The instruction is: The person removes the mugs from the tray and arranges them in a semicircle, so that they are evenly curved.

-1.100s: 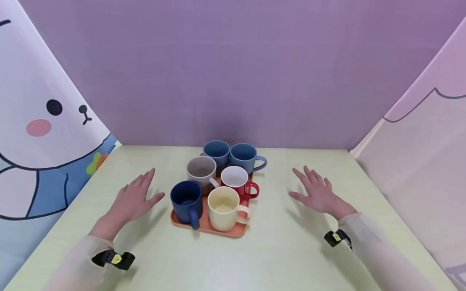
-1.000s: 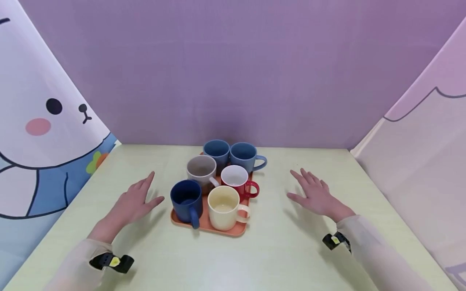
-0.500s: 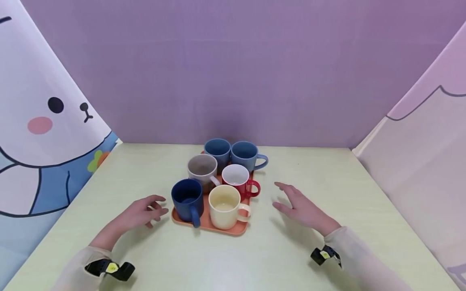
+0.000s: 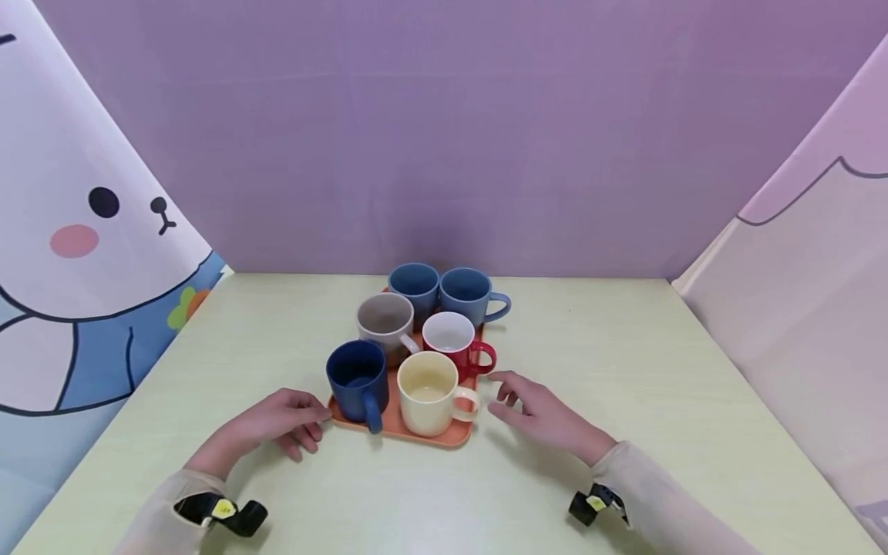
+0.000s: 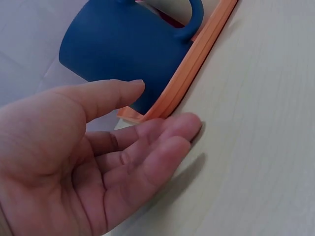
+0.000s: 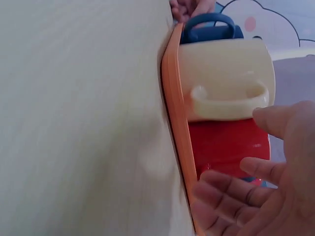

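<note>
Off-white left sleeve (image 4: 163, 516) and right sleeve (image 4: 669, 493) slant over the near part of the pale table (image 4: 388, 501), with a strip of tabletop running between them up to the orange tray (image 4: 454, 441). At its near left corner, the left hand (image 4: 274, 428) has its fingers loosely bent and the thumb apart from them; I can't tell whether a fingertip touches the rim. Across from it, the right hand (image 4: 537, 410) stands beside the tray's right edge, thumb and fingers spread, pinching nothing. Six upright mugs crowd the tray, leaving little room inside its rim. In front, the dark blue mug (image 4: 347, 391) turns its handle to the near edge, and the cream mug (image 4: 422, 412) points its handle right. Next come the grey mug (image 4: 377, 333) and red mug (image 4: 458, 361), whose handle juts near the right fingertips. Furthest back sit two lighter blue mugs (image 4: 463, 304) side by side, the right one's handle past the tray's edge. Wide table margins flank the tray; only a narrow one separates it from the purple backdrop (image 4: 444, 139).
</note>
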`<action>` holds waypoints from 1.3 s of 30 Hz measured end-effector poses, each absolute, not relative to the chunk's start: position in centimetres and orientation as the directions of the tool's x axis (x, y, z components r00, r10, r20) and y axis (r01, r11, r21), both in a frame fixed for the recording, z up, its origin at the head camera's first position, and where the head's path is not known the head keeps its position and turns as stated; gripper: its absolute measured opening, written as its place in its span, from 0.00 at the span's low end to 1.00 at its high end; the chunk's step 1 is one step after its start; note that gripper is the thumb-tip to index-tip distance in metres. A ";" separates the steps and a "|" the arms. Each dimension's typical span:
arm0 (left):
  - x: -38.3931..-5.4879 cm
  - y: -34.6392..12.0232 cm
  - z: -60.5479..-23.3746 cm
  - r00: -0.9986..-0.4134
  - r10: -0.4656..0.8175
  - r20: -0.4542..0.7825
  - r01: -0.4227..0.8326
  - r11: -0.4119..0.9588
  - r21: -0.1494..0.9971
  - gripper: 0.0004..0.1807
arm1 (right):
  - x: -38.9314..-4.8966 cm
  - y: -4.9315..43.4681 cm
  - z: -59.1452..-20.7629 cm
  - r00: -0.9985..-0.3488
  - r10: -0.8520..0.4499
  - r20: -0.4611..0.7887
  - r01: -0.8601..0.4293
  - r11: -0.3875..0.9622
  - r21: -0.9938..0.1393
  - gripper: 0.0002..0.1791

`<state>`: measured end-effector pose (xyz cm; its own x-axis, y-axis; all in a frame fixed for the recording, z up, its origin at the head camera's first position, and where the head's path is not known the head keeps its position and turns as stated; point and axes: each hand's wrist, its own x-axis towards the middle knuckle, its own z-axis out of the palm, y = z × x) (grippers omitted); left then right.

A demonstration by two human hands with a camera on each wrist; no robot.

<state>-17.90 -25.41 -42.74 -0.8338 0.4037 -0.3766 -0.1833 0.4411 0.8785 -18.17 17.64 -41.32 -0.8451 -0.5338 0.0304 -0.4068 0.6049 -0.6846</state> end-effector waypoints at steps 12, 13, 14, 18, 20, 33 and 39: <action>-18.8 -25.5 -43.8 -0.814 0.396 -0.425 -0.237 0.442 0.865 0.19 | -18.1 15.7 -42.0 -0.741 -0.654 0.156 -0.533 0.429 -0.729 0.19; -18.8 -25.5 -43.8 -0.813 0.397 -0.425 -0.238 0.440 0.866 0.19 | -18.1 15.6 -42.0 -0.739 -0.655 0.158 -0.537 0.430 -0.726 0.18; -18.8 -25.5 -43.8 -0.813 0.399 -0.424 -0.237 0.439 0.867 0.19 | -18.2 15.5 -42.1 -0.738 -0.655 0.160 -0.540 0.433 -0.721 0.17; -18.8 -25.5 -43.8 -0.819 0.394 -0.417 -0.230 0.440 0.868 0.19 | -18.4 15.2 -42.4 -0.740 -0.654 0.159 -0.546 0.446 -0.709 0.12; -18.7 -25.4 -43.8 -0.825 0.389 -0.411 -0.223 0.444 0.868 0.19 | -18.5 15.1 -42.5 -0.737 -0.654 0.169 -0.558 0.448 -0.698 0.12; -18.4 -25.2 -44.2 -0.842 0.387 -0.377 -0.182 0.454 0.872 0.18 | -18.3 15.0 -42.2 -0.743 -0.646 0.174 -0.551 0.443 -0.707 0.13; -18.4 -25.2 -44.3 -0.842 0.387 -0.376 -0.180 0.456 0.872 0.18 | -18.1 14.9 -42.3 -0.781 -0.610 0.134 -0.440 0.385 -0.811 0.13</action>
